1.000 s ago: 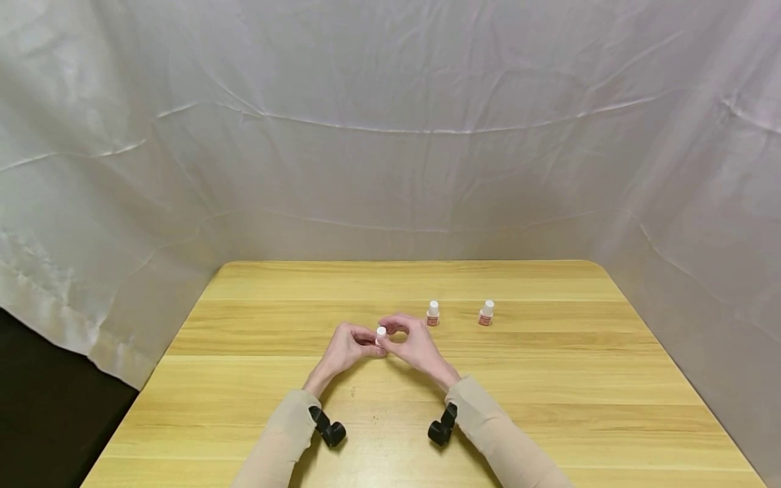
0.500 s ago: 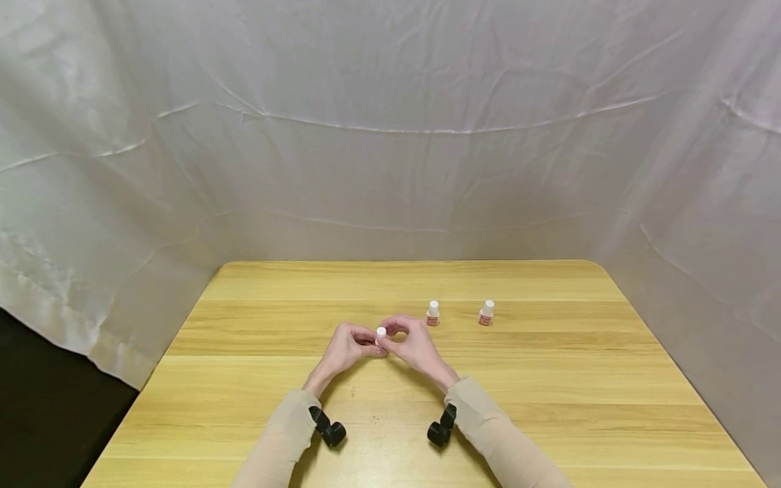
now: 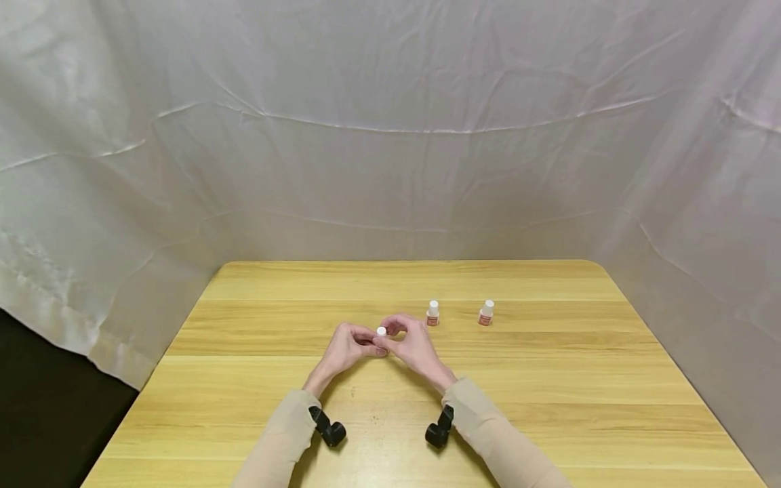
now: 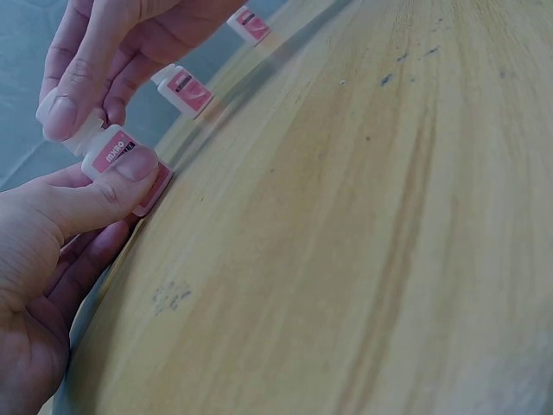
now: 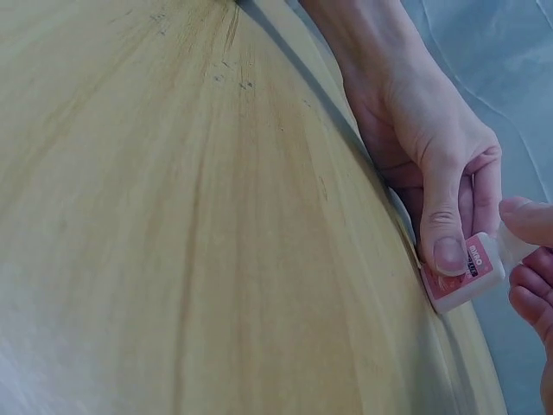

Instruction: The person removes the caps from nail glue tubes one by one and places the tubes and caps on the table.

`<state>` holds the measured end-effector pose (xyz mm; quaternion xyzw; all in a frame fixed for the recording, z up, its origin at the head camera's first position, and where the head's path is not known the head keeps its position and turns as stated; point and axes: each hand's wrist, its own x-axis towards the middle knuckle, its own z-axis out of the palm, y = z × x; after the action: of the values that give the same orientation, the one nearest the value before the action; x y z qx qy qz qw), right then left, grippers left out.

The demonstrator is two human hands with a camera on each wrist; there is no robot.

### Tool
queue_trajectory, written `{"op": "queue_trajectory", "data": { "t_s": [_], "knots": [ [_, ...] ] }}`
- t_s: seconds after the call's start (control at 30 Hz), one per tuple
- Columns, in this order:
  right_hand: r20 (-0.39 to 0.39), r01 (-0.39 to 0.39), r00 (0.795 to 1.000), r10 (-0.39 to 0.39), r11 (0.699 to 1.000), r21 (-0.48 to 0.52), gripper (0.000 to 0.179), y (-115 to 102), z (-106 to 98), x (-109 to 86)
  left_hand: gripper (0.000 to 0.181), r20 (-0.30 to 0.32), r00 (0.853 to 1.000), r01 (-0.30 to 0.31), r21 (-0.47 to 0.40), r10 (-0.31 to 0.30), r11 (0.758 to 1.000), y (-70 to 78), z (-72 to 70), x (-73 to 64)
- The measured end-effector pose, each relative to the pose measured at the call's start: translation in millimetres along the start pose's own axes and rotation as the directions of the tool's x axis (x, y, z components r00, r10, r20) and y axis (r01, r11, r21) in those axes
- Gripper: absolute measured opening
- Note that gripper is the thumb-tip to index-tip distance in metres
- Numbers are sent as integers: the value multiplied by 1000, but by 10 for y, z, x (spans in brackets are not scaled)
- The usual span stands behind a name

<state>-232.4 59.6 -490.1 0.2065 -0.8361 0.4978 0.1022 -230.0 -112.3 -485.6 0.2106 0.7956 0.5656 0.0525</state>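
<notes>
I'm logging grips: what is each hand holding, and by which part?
One small bottle: the left hand grips its labelled body; the right hand pinches its white cap.

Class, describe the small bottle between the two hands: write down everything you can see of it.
The bottle is white, plastic by its look. Its pink label carries white lettering and a dark band, and is partly covered by the left hand, which grips it low. The right hand pinches the white cap, which is on; whether it is loose cannot be told. The bottle is roughly upright; whether its base touches the table is unclear.
</notes>
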Motion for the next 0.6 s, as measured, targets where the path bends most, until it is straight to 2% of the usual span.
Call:
{"op": "queue_trajectory", "data": {
  "t_s": [0.13, 0.33, 0.6],
  "knots": [
    [6, 6, 1000, -6, 1000, 2, 22, -6, -4, -2, 22, 5, 1000, 7, -8, -7, 1000, -7, -1, 3],
    [23, -4, 1000, 4, 1000, -5, 31, 0, -2, -7, 22, -4, 1000, 16, 10, -16, 1000, -4, -1, -4],
    [8, -29, 1000, 29, 998, -48, 21, -5, 3, 1, 20, -21, 1000, -11, 11, 11, 1000, 2, 4, -6]
  ]
}}
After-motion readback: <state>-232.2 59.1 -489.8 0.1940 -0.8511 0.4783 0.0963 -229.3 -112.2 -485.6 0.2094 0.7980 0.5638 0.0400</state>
